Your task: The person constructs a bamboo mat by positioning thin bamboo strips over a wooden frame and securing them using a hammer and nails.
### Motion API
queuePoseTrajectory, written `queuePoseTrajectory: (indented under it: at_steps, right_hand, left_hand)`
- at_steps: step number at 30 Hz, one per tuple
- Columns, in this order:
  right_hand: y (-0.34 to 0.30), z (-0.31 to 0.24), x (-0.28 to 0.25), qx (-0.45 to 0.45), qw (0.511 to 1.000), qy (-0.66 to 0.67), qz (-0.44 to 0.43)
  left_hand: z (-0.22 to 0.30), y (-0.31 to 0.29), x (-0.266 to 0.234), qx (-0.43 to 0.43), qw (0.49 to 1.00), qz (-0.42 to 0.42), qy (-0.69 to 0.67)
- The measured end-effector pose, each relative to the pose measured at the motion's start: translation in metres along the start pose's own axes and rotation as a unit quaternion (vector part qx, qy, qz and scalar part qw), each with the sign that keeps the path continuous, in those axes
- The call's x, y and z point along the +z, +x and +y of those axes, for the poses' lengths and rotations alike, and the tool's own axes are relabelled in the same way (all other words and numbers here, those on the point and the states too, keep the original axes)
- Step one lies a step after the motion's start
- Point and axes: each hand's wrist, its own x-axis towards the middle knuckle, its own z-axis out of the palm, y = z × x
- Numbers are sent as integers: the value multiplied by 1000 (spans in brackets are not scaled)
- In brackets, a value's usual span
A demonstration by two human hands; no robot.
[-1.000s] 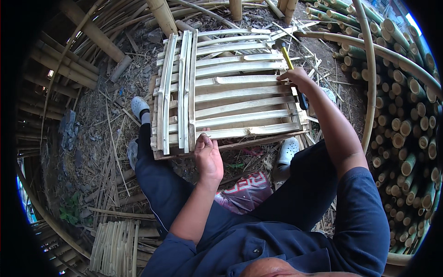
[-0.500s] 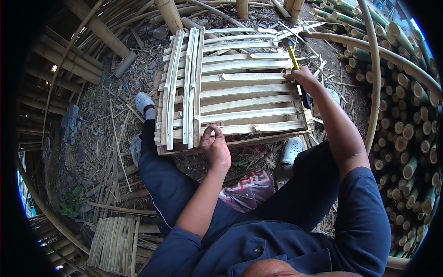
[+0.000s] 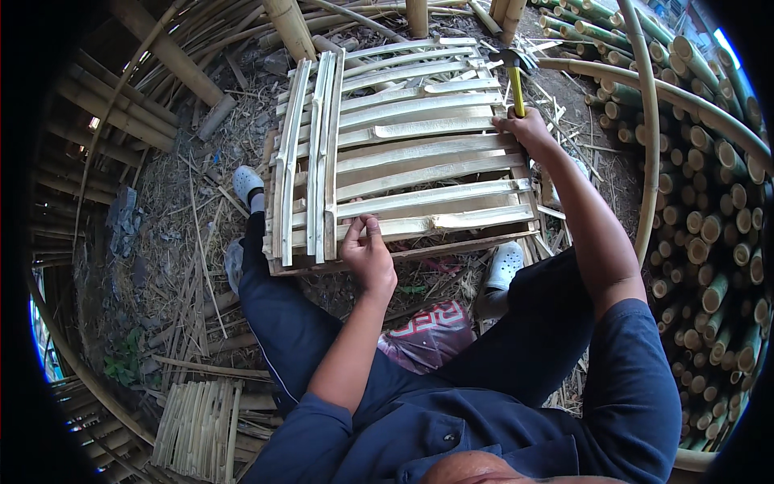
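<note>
"Yellow-handled hammer (image 3: 517, 87): what has hold of it?"

"Right hand (image 3: 528, 135), fingers wrapped about the handle. The head stands beyond the grip, pointing away from the person."

"And the left hand (image 3: 370, 260)?"

"Thumb and fingertips brought together at the nearest slat (image 3: 476, 220). Whether anything small sits between them, I cannot tell."

"How does that slat lie?"

"Lengthwise across the person's front, mostly rightward of the pinch. Left hand is nearer; the hammer is farther out and to its right."

"Surroundings?"

"Cross strips (image 3: 331, 153) just left of the pinch, lying over the slats; stacked poles (image 3: 714, 230) well right of the hammer."
</note>
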Motion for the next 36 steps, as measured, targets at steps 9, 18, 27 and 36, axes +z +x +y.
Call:
queuePoseTrajectory:
  at_steps: [9, 18, 27, 36]
  right_hand:
    - [-45, -48, -5, -5, 999, 23, 37]
    - [-107, -34, -13, -15, 984, 130, 122]
    - [-187, 10, 22, -20, 977, 84, 195]
    - [-219, 32, 48, 106, 986, 5, 126]
  left_hand:
    - [31, 7, -14, -29, 999, -25, -18]
    - [51, 22, -26, -22, 993, -93, -64]
    - [54, 64, -53, -39, 982, -182, -27]
    - [36, 80, -74, -103, 970, -217, 22]
